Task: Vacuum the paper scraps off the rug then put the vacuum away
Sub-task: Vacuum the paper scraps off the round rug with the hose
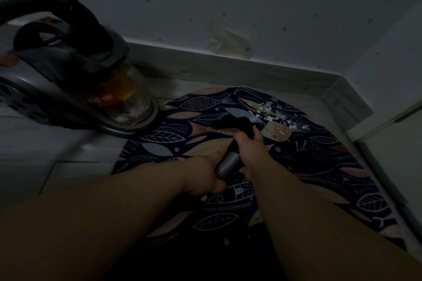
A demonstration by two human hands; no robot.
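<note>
A round dark rug (308, 166) with fish and leaf patterns lies on the floor. White paper scraps (276, 115) are scattered on its far side. The grey canister vacuum (68, 80) with a clear dust cup stands at the left, touching the rug's edge. My left hand (205, 178) grips the ribbed grey hose (228, 163). Just ahead of it, my right hand (250, 148) holds the black nozzle end (230, 124), which points at the rug a short way before the scraps.
A speckled wall with a white skirting board (228, 66) runs behind the rug and turns a corner at the right. A piece of tape (229, 43) sticks to the wall. A white door or cabinet front (392, 143) stands at the right. Pale floor tiles (57, 150) lie at the left.
</note>
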